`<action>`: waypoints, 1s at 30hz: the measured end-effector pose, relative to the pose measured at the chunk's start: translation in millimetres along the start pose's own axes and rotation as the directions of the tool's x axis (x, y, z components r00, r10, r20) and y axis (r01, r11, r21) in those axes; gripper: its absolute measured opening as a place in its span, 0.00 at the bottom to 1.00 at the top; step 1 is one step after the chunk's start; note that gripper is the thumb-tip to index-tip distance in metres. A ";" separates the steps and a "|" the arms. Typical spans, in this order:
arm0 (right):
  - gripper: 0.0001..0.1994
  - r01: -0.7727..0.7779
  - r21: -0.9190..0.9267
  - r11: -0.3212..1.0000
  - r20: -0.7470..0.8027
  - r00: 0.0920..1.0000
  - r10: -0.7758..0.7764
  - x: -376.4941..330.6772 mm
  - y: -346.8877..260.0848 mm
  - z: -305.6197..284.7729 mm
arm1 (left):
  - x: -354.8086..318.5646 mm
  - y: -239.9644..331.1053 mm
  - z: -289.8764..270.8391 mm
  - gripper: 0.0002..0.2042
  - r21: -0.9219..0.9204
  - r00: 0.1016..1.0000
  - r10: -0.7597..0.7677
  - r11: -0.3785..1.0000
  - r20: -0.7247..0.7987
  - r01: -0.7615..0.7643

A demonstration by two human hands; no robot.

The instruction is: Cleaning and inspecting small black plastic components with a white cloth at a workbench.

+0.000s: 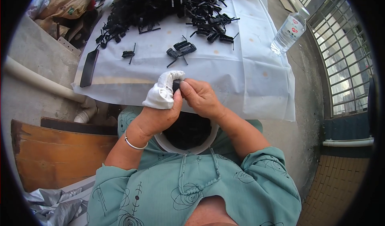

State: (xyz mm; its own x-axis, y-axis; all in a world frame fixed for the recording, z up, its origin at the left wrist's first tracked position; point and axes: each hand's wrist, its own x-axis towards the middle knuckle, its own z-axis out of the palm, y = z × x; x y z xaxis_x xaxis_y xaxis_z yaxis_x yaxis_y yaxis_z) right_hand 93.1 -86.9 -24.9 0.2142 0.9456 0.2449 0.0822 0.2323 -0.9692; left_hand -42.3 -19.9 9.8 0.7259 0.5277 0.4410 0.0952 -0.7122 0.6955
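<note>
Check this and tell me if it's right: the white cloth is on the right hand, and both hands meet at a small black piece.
One part is wrong: the head view shows the white cloth on the left hand, not the right hand. Both hands do meet at a small black piece.

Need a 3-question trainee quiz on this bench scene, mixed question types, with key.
1. True or false: the left grip and right grip meet at a small dark piece.

2. Multiple choice: what stands near the right edge of the white sheet?
A) a roll of tape
B) a clear bottle
C) a pair of scissors

3. Fill in: the heap of black parts lies toward the ____ side of the sheet, as seen from the person.

Key: 1. True. 2. B. 3. Far.
</note>
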 end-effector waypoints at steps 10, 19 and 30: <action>0.13 -0.046 0.102 0.994 0.012 0.999 0.045 11.7 4.2 5.5 | -5.9 -9.5 -1.6 0.18 0.358 0.990 0.070 0.934 -0.123 -0.022; 0.10 -0.232 0.406 0.884 0.055 0.972 0.229 16.8 -3.8 11.1 | -4.4 -5.3 3.7 0.17 0.449 0.989 0.101 0.892 -0.104 -0.044; 0.09 -0.061 0.021 0.998 0.025 0.998 0.061 13.5 -4.3 -1.9 | -2.9 -8.0 -17.0 0.13 -0.696 0.904 -0.342 0.584 0.256 0.418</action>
State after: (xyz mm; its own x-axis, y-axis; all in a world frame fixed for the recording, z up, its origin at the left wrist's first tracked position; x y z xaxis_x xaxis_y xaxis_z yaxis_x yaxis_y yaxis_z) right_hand 97.5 -75.6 -17.3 0.1940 0.9634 0.1849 0.0486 0.1788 -0.9827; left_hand -56.7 -7.8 12.6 0.7979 0.6025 0.0158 -0.1156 0.1272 0.9851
